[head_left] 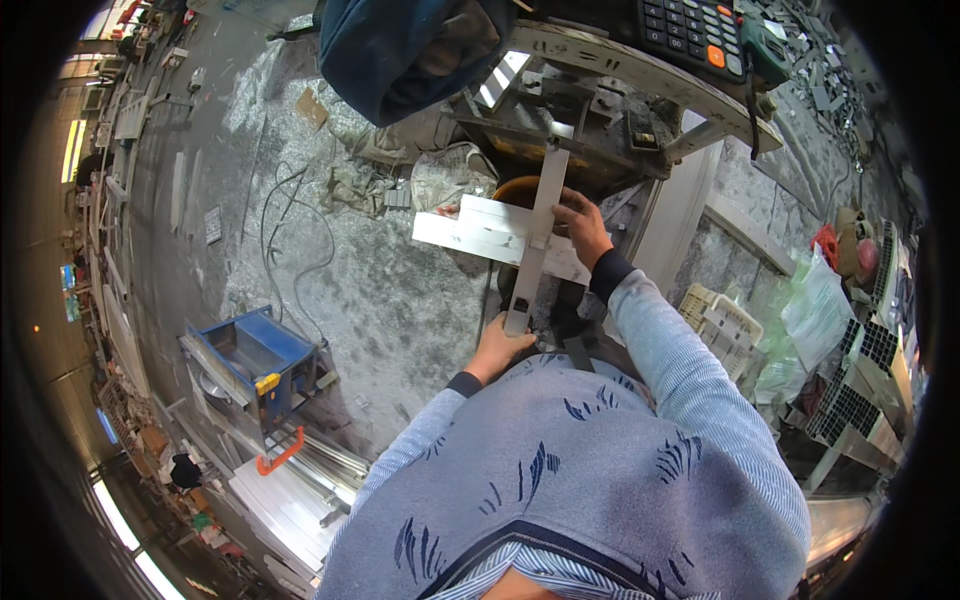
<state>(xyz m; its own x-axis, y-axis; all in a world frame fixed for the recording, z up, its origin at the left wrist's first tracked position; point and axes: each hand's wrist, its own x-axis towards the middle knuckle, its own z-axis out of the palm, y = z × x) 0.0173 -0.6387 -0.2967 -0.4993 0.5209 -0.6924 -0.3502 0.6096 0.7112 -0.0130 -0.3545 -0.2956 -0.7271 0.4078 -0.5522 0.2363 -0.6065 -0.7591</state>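
A long, narrow silver metal bar (545, 205) with cut-outs near its ends slants up and away in front of my lap. Its near end sits in my left hand (497, 348), whose fingers are closed around it. Farther along, my right hand (583, 225) grips the bar's right side with thumb and fingers. Beneath the bar, flat pale metal pieces (485, 228) lie crosswise, overlapping each other. What supports them is mostly hidden, though an orange-brown round rim (515, 190) shows behind. Past the bar's far end is a dark metal machine bed (600, 150).
A worn bench edge (620, 65) carries a calculator (690, 35) and a green tool (765, 55). Dark blue cloth (385, 60) hangs at the top. A blue wheeled machine (265, 350) stands left, near a cable (300, 230). Right are a cream crate (720, 325) and plastic bags (805, 310).
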